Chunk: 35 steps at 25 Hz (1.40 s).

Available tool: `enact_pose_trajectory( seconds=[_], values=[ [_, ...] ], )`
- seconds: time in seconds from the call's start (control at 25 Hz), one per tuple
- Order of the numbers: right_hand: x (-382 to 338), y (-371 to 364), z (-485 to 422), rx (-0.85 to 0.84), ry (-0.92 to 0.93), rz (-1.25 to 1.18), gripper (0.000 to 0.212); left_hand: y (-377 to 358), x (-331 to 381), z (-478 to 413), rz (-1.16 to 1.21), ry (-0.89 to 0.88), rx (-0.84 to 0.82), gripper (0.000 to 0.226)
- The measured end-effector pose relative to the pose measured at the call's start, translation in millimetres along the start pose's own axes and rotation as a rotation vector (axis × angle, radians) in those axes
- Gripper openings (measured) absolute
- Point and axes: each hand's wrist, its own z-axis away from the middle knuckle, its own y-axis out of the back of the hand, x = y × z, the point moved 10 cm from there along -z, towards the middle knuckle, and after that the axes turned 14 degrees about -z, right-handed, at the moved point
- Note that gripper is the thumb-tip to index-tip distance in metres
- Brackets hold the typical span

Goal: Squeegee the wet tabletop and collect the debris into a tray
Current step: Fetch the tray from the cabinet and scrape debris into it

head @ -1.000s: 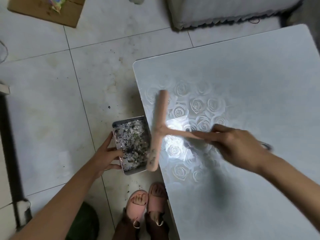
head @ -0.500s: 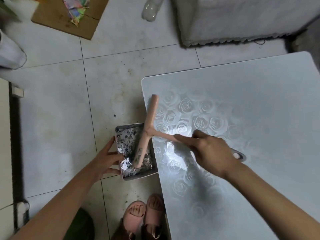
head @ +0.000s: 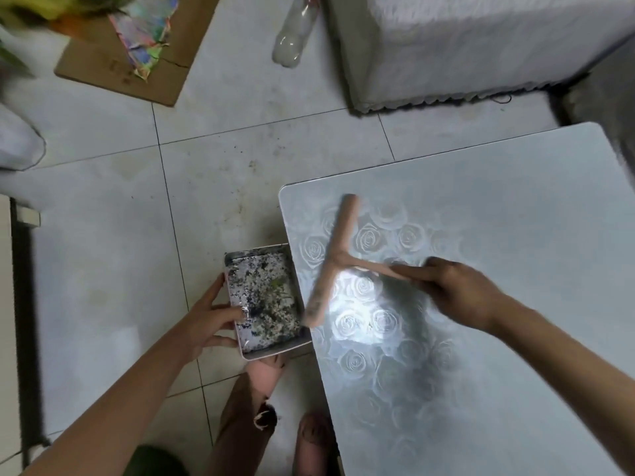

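A pale tabletop (head: 498,255) with an embossed rose pattern fills the right side, shiny wet near its left edge. My right hand (head: 460,293) grips the handle of a pink T-shaped squeegee (head: 335,259), whose blade lies on the table just inside the left edge. My left hand (head: 206,324) holds a rectangular tray (head: 275,353) against that edge, thumb over its rim. The tray is full of dark and pale wet debris (head: 268,297).
Tiled floor (head: 113,269) with scattered specks lies left of the table. My two feet in pink slippers (head: 261,376) stand below the tray. Behind are a cardboard sheet (head: 103,67), a plastic bottle (head: 292,39) and a white covered block (head: 464,46).
The squeegee blade, which hung over the tray half a second ago, has drawn back onto the tabletop. The tray stays held at the table edge. The camera tilted upward.
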Motion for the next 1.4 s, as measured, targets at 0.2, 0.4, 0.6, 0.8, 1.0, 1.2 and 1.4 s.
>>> enact_pose_trajectory(
  seconds=[0.2,0.4,0.6,0.8,1.0,1.2,1.4],
  values=[
    [-92,-11,-57,0.023,0.155,0.036,0.045,18,22,-21,-0.008,-0.012,-0.029,0.095],
    [-26,57,-34,-0.004,-0.122,0.166,0.044,28,37,-24,-0.054,-0.018,-0.054,0.094],
    [-90,9,-81,0.012,-0.062,0.137,0.058,41,51,-33,-0.061,-0.011,-0.044,0.093],
    [-86,-3,-17,0.302,-0.182,-0.221,0.054,43,46,-27,-0.078,0.0,-0.053,0.096],
    [-5,-36,165,0.503,-0.665,-0.468,0.058,54,30,-4,-0.113,0.033,-0.089,0.096],
    [10,-103,295,0.451,-1.003,-0.537,0.055,64,32,40,-0.168,0.0,-0.143,0.095],
    [-20,-152,324,0.409,-0.952,-0.675,0.053,45,50,94,-0.215,-0.047,-0.193,0.087]
  ],
)
